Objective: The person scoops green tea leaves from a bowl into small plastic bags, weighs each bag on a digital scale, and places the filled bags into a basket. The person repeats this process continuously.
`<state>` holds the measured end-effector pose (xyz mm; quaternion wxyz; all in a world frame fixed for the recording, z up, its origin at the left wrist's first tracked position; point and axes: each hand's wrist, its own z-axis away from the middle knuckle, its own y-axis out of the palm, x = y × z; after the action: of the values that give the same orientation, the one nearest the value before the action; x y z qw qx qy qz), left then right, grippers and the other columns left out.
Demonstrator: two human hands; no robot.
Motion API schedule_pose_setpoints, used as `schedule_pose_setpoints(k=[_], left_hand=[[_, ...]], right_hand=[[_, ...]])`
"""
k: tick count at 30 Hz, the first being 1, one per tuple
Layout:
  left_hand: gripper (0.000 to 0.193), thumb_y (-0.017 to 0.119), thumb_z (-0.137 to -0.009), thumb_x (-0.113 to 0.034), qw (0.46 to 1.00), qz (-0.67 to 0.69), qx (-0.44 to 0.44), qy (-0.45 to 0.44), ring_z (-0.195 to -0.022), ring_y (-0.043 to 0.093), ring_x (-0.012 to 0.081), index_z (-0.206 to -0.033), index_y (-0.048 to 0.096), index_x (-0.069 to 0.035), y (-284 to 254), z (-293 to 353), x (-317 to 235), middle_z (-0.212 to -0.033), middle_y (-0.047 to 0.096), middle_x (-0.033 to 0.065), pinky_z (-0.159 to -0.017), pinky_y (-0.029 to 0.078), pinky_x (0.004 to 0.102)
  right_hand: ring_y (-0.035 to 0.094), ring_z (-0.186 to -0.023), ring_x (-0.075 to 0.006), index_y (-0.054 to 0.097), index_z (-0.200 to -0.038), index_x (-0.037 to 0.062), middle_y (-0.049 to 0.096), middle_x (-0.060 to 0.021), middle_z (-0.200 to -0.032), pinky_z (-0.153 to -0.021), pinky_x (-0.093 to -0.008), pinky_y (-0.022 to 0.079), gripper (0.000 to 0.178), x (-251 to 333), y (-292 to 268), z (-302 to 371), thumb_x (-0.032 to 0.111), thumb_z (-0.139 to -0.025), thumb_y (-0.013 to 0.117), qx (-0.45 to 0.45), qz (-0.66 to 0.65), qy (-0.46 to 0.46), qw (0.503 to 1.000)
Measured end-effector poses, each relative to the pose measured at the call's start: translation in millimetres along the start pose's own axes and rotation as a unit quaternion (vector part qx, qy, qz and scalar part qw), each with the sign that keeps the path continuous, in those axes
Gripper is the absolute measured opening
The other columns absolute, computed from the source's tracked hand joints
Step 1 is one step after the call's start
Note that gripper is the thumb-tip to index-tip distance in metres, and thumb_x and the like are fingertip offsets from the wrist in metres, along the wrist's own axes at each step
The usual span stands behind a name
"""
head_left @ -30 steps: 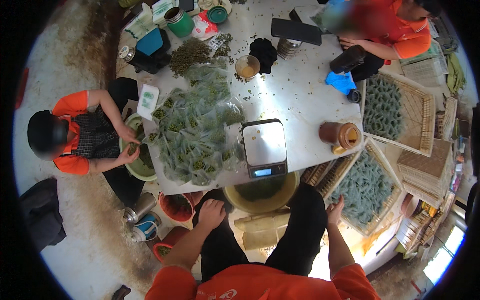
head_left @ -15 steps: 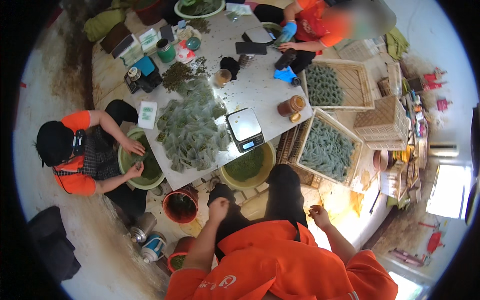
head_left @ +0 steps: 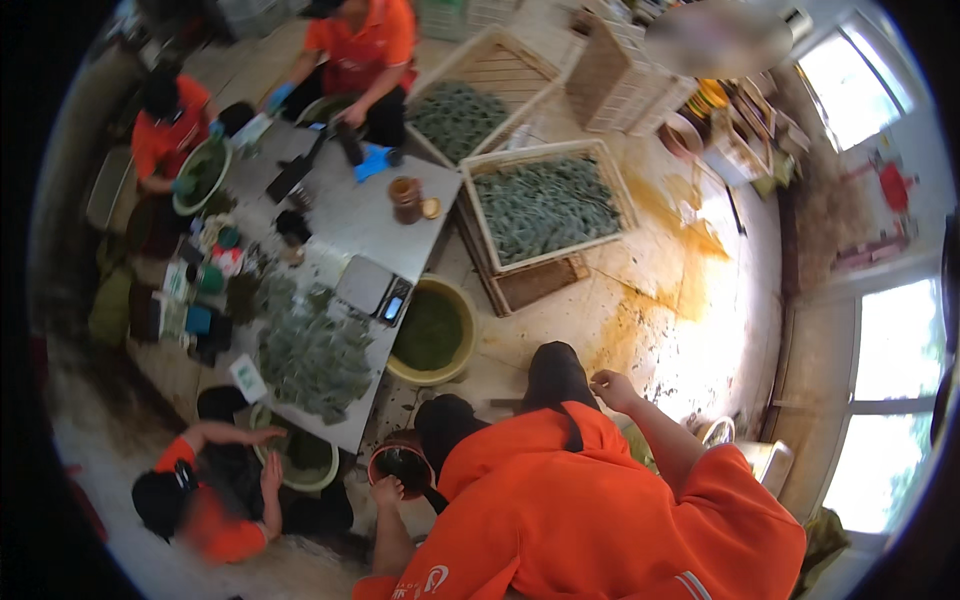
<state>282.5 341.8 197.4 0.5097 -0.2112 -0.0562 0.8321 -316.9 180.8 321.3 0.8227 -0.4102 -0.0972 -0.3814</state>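
Note:
My left hand (head_left: 387, 490) hangs low at my left side, its fingers curled in, just in front of the red bucket (head_left: 425, 475). I see nothing in it. To the right of my knee, over the floor, my right hand (head_left: 612, 390) is held with fingers loosely bent and apart, holding nothing. Ahead, a pale yellow basin (head_left: 470, 335) of green, leafy-looking matter stands by the metal table (head_left: 425, 235). At the table's edge rests a digital scale (head_left: 368, 285). A heap of small filled mesh bags (head_left: 310, 350) lies left of it.
Plastic crates (head_left: 550, 210) of similar bags stand right of the table. At lower left a co-worker (head_left: 205, 490) holds both hands over a green basin (head_left: 318, 465); others sit at the far side. A brown jar (head_left: 405, 200) stands near the table's corner. Windows are at right.
My view and body have turned to the right, so the table now sits further left. My left hand has lowered toward the red bucket. The near-left co-worker's hands have lifted and spread apart.

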Motion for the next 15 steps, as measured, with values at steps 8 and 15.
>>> schedule_pose_setpoints(k=[8, 15], left_hand=[[0.016, 0.061, -0.104, -0.015, 0.956, -0.188, 0.079, 0.209, -0.075, 0.065, 0.0153, -0.104, 0.068, 0.000, 219, 55, -114, -0.088, 0.067, 0.0050, -0.068, 0.055, 0.0316], [0.022, 0.068, -0.100, -0.019, 0.890, -0.330, 0.180, 0.259, -0.076, 0.067, 0.0139, -0.111, 0.072, 0.000, 421, 177, -129, -0.086, 0.071, 0.0044, -0.069, 0.054, 0.0297]], right_hand=[[0.074, -0.088, -0.0212, 0.074, -0.111, 0.0016, 0.078, -0.0116, -0.091, -0.080, -0.0368, 0.058, 0.030, -167, -37, 20, 0.026, -0.094, 0.072, -0.061, -0.070, 0.056, 0.994], [0.073, -0.081, -0.0209, 0.069, -0.116, -0.0003, 0.074, -0.0123, -0.098, -0.072, -0.0328, 0.058, 0.028, -348, -100, 67, 0.020, -0.097, 0.069, -0.169, -0.319, 0.258, 0.896]])
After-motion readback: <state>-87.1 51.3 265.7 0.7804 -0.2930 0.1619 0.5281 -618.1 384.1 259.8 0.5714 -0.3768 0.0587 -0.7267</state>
